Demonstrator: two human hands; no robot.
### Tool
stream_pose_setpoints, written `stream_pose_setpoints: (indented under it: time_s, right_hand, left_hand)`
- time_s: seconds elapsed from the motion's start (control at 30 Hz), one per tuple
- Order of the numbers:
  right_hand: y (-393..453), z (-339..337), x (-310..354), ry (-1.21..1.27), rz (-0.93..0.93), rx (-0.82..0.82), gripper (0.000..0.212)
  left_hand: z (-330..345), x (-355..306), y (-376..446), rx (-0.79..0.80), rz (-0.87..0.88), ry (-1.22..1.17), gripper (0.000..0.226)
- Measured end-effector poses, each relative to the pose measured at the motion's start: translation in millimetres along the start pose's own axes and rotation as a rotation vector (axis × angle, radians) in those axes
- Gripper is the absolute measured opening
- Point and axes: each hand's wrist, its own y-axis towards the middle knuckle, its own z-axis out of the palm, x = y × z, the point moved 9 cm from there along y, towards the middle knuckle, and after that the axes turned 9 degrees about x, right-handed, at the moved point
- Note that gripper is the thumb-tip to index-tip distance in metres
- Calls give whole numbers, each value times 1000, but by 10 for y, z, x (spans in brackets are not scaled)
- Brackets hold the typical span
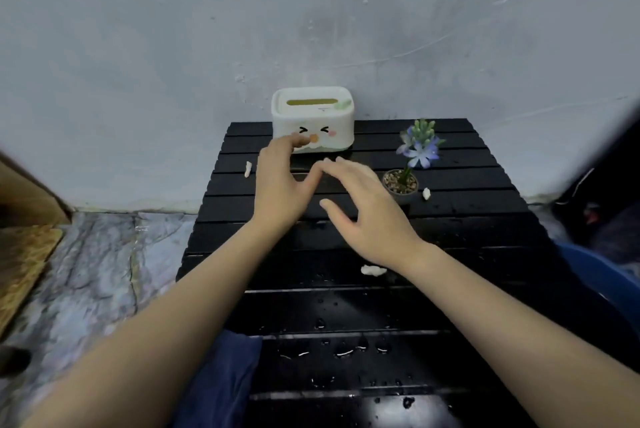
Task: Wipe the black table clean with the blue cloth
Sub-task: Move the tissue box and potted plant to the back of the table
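Both hands are open and hold nothing — the left hand (277, 182) and right hand (363, 209) reach toward the white plastic tissue box (313, 119), probably to clear the wet black slatted table (467, 220) — the dark blue cloth (221, 379) waits.

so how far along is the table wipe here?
Done: nothing visible. The black table still carries water drops and white scraps. In hand: nothing; left hand and right hand reach empty toward the tissue box, which likely needs moving. Left: the blue cloth lies unused at the near left edge; all wiping remains.
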Motion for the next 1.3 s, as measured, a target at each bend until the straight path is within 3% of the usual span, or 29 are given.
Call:
stream_pose_setpoints:
  time_s: [0.1, 0.23, 0.33, 0.53, 0.7, 1.0, 1.3]
  right_hand:
    - [-446, -129, -48, -234, -11, -66, 34]
    - [-689, -337, -475, -457, 268, -112, 34]
    - [-642, -354, -768, -472, 397, -29, 47]
    - [-361, -252, -1069, -341, 421, 93, 54]
    - [-206, -234, -1150, -272, 401, 70, 43]
    - [465, -416, -1593, -190, 442, -59, 41]
    - [1024, -308, -2033, -195, 464, 12, 41]
  left_hand:
    - [202, -212, -125, 92, 87, 50, 31]
    - [551, -264, -181, 294, 74, 186, 41]
    - [798, -191, -242, 451, 9, 277, 54]
    - [1044, 15, -325, 594, -67, 457, 60]
    - [1061, 43, -261, 566, -60, 522, 52]
    - [1076, 14, -111, 517, -45, 529, 40]
    - [1117, 31, -118, 478, -21, 594, 40]
